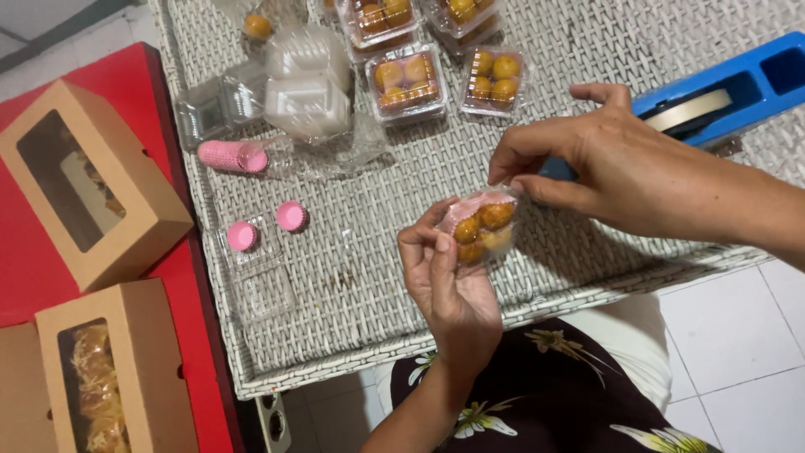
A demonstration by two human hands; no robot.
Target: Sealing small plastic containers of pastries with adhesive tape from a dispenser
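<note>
My left hand (449, 281) has its grip closed around a small clear clamshell box of golden pastries (482, 225), holding it just above the white woven surface (377, 277). My right hand (587, 164) pinches the box's upper edge from the other side. A blue tape dispenser (729, 88) sits just behind that hand. Two pink paper cups (267, 226) rest in an open clear tray to the left, near two window-lidded cardboard boxes (92, 184).

Bright, even daylight; only soft, faint shadows are cast on the worktop (352, 277). Mild glare is seen on the clear boxes (306, 84). Focus is sharp overall; slight softness is noted at the edges.
</note>
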